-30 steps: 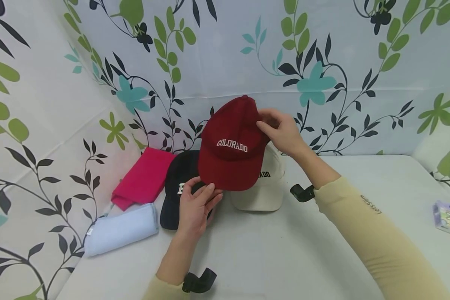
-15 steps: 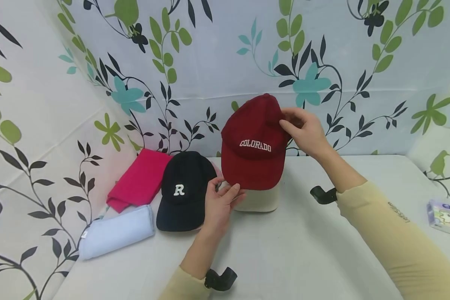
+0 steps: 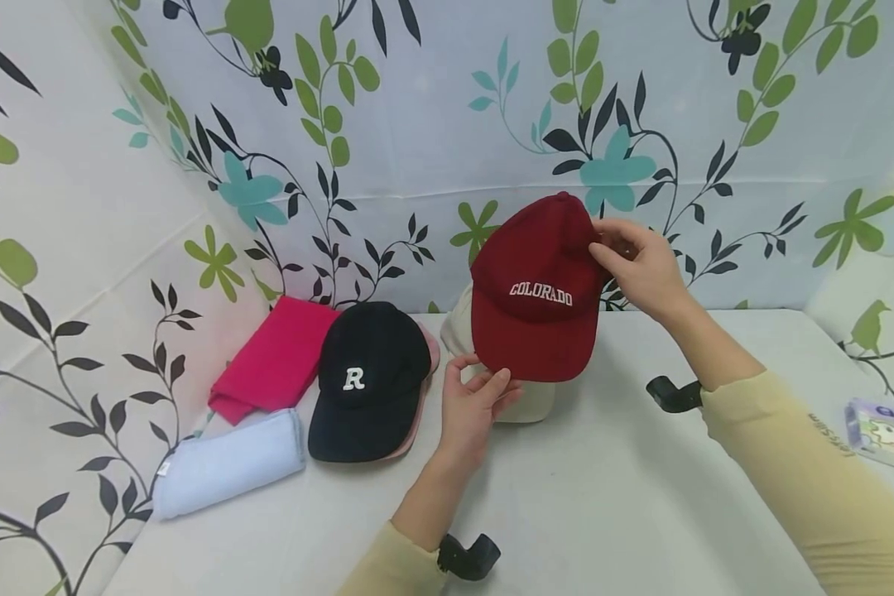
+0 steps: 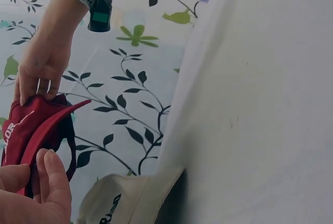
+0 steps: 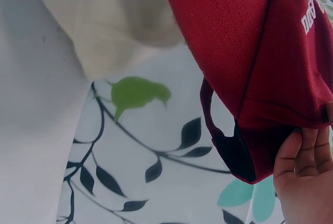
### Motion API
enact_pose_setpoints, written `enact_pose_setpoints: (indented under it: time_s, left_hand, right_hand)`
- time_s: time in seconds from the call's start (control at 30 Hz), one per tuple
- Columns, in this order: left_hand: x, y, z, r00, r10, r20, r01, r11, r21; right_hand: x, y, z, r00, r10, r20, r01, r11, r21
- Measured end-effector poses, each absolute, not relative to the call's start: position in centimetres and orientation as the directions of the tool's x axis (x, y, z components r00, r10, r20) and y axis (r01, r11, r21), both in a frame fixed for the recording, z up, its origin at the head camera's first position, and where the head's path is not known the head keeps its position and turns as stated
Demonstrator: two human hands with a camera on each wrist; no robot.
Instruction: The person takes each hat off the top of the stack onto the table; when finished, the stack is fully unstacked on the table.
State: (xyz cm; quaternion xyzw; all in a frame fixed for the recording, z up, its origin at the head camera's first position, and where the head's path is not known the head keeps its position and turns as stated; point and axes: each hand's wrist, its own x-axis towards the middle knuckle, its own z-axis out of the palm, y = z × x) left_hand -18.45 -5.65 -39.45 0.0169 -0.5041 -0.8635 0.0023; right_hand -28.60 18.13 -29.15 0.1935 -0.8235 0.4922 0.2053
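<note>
While the rear edge of the white-covered counter [image 3: 603, 513] meets a leaf-printed cloth backdrop [image 3: 425, 99], open room runs along its front and rightward to a small purple printed box [image 3: 885, 434] near the right side. Dark red fabric baseball cap [image 3: 529, 257]: held up above the counter, before a cream fabric cap [image 3: 529, 406] and overlapping it in the head view. Left hand [image 3: 473, 410]: grip pinching the red cap's brim edge. Right hand [image 3: 644, 269]: grip pinching the crown's edge.

Count: three caps plainly seen, red, cream and black fabric [image 3: 372, 356]; one pale pink piece [image 3: 420, 422], mostly hidden beneath the black cap; two cloths, one folded bright pink [image 3: 271, 356], one rolled light blue [image 3: 227, 463]; one box.

Lettering: red cap, "COLORADO" in white; black cap, white "R"; cream cap, dark letters, part hidden, "RADO" legible in the left wrist view.
</note>
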Motion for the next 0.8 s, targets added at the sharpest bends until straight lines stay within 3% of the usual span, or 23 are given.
enact_pose_setpoints:
  time_s: [0.8]
  left_hand:
    - [-19.4, 2.1, -41.2, -0.997, -0.027, -0.067, -0.037, -0.599, 0.800]
  right_hand:
    - [-29.0, 23.9, -31.0, -0.893, -0.009, 0.451, -0.378, 0.561, -0.737]
